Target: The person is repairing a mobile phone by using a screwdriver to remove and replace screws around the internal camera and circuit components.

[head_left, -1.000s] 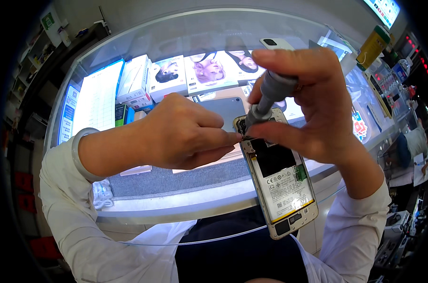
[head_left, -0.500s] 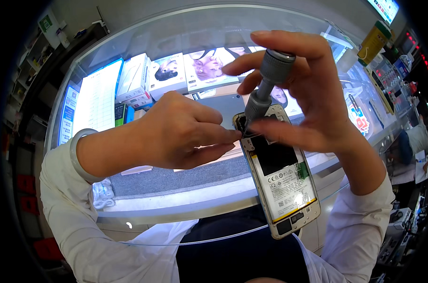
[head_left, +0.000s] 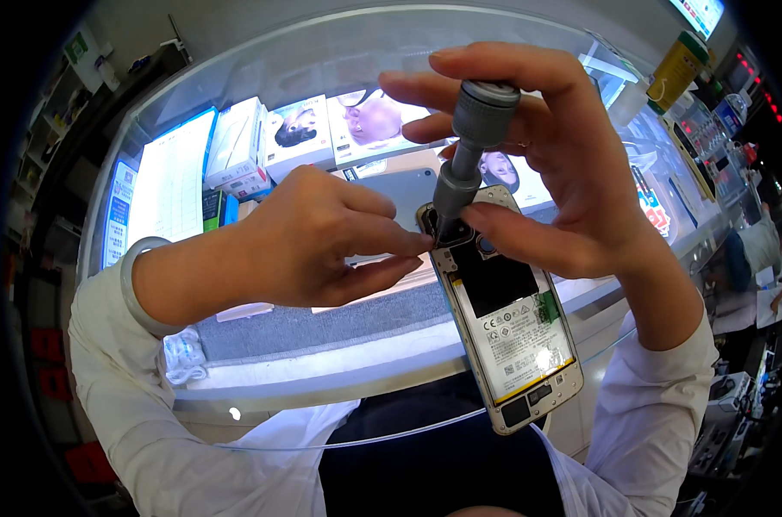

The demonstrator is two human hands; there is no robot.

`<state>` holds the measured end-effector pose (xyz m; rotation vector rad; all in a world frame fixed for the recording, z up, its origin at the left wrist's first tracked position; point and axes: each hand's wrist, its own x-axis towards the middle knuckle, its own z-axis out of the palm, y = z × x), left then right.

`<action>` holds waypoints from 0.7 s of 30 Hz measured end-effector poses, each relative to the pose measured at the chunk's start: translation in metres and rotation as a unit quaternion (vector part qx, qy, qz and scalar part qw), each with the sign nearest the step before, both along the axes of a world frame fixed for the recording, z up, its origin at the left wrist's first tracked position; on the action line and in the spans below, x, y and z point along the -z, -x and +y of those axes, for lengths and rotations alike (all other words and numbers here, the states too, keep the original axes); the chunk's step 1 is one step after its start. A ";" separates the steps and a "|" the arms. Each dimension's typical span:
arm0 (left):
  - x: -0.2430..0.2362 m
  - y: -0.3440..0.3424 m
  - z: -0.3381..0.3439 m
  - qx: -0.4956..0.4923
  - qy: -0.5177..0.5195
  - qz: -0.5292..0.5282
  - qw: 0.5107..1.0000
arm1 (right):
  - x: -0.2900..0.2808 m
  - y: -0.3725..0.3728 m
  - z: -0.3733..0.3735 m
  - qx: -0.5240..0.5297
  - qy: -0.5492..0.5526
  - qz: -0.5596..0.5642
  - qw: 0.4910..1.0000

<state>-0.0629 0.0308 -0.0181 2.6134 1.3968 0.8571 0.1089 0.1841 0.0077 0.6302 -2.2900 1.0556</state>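
Note:
A smartphone with its back cover off leans over the counter's front edge, battery and inner frame exposed. Its upper end lies under both hands. A grey screwdriver stands nearly upright over the phone's upper left part, tip down. My right hand holds it, thumb against the lower shaft and fingers curved around the knurled handle, the upper ones partly raised. My left hand is closed, its fingertips pinched at the phone's upper left edge beside the screwdriver tip. What lies between those fingertips is hidden.
Beneath is a lit glass counter with several phone boxes inside and a grey mat. A paper sheet lies at left, a coiled white cable near the front. A yellow canister stands at back right.
The screwdriver and phone have shifted slightly left in view. My right thumb has slid up along the shaft, uncovering a round lens on the phone. My left fingertips stay at the phone's edge.

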 end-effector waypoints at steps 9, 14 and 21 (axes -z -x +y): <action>0.000 0.001 0.002 0.009 0.002 -0.009 1.000 | -0.001 0.000 0.006 -0.012 -0.030 0.009 0.999; 0.004 0.002 0.002 0.014 -0.008 -0.017 1.000 | 0.005 0.005 -0.002 -0.028 0.022 0.033 0.999; 0.004 0.001 0.002 0.008 0.007 -0.026 1.000 | 0.006 0.005 -0.001 -0.013 -0.011 0.049 0.999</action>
